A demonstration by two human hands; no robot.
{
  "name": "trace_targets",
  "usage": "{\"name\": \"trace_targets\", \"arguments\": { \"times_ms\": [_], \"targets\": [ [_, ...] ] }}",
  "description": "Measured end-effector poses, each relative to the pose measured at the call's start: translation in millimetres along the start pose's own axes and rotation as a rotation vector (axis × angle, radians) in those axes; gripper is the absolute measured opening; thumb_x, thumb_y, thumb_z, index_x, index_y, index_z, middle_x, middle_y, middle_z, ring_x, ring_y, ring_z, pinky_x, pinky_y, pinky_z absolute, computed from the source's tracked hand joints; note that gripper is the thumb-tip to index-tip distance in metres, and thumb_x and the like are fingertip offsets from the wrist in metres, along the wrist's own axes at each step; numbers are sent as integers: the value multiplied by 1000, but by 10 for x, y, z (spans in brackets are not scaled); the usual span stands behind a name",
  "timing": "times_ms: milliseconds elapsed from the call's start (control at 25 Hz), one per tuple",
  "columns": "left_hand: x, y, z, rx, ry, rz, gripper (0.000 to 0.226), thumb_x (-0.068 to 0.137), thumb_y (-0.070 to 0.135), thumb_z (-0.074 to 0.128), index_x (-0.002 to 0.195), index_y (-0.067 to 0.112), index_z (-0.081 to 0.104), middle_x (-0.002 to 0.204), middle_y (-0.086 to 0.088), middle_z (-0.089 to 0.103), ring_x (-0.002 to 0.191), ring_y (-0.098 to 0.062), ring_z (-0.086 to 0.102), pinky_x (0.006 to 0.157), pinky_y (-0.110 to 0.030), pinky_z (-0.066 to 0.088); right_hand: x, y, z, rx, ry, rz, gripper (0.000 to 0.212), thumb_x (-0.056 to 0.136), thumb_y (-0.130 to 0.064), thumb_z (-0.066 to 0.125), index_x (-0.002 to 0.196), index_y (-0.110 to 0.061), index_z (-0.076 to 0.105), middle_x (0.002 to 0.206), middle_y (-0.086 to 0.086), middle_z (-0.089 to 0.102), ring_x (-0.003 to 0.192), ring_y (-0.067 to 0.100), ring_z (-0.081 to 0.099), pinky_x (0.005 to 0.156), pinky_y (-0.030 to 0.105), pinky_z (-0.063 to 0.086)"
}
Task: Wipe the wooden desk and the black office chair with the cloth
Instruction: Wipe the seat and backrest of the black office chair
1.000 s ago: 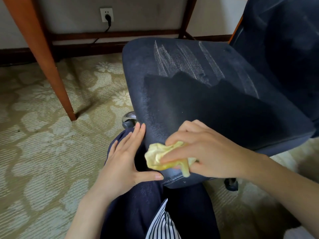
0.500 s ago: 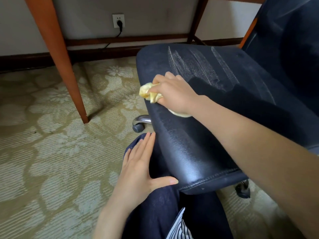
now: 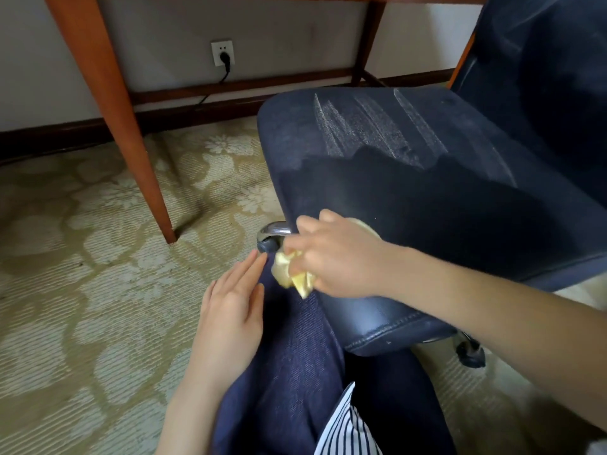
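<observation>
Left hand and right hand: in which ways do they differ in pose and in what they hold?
The left hand lies flat with straight fingers, while the right hand has its fingers curled. The left hand holds nothing; the right hand grips the yellow cloth. The left hand rests on the dark trouser leg, the right hand is at the edge of the chair seat. Both are bare and close together.
</observation>
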State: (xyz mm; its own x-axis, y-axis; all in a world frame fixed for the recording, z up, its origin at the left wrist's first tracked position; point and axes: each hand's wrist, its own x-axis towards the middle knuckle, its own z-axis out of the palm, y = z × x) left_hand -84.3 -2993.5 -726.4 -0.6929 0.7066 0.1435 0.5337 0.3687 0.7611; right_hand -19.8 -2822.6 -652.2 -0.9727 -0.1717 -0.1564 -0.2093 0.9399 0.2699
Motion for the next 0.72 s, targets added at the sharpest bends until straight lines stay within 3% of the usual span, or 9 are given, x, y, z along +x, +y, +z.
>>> {"name": "trace_targets", "arguments": {
  "times_ms": [280, 400, 480, 560, 640, 720],
  "targets": [
    [64, 336, 136, -82, -28, 92, 51, 98, 13, 43, 146, 23, 30, 151, 17, 16, 143, -4, 15, 118, -30, 14, -979, -222, -85, 206, 16, -152, 26, 68, -23, 65, 88, -39, 70, 96, -15, 61, 80, 15, 47, 68, 28, 33],
    [148, 492, 250, -88, -93, 148, 54, 99, 10, 40, 148, 26, 25, 151, 19, 8, 144, -4, 9, 119, -35, 10, -1266, -199, -59, 192, 71, -168, 28, 73, -22, 65, 93, -42, 69, 98, -18, 59, 79, 13, 47, 69, 26, 36],
    [162, 512, 319, -79, -149, 142, 55, 99, 10, 39, 148, 29, 22, 150, 21, 8, 144, -3, 6, 120, -36, 5, -1397, -29, -11, 301, 163, -73, 38, 73, -11, 63, 97, -39, 72, 95, -21, 56, 77, 13, 48, 70, 27, 42],
    [151, 484, 358, -93, -181, 127, 56, 100, 9, 39, 148, 29, 20, 151, 21, 10, 144, -1, 6, 119, -32, 3, -1462, 228, 54, 494, 265, 159, 45, 74, 1, 66, 101, -33, 74, 98, -18, 55, 81, 16, 48, 77, 27, 44],
    [140, 465, 381, -125, -186, 121, 58, 99, 8, 40, 148, 30, 20, 151, 23, 11, 143, 2, 6, 118, -24, 3, -1430, 489, 127, 643, 350, 439, 40, 81, -3, 70, 107, -33, 70, 104, -12, 56, 93, 16, 48, 88, 26, 40],
    [133, 468, 400, -162, -172, 112, 60, 98, 6, 43, 148, 31, 19, 149, 27, 11, 142, 5, 8, 113, -11, 4, -1284, 686, 218, 638, 380, 586, 30, 87, -13, 67, 110, -31, 70, 106, -13, 53, 101, 15, 47, 94, 25, 35]
  ]
}}
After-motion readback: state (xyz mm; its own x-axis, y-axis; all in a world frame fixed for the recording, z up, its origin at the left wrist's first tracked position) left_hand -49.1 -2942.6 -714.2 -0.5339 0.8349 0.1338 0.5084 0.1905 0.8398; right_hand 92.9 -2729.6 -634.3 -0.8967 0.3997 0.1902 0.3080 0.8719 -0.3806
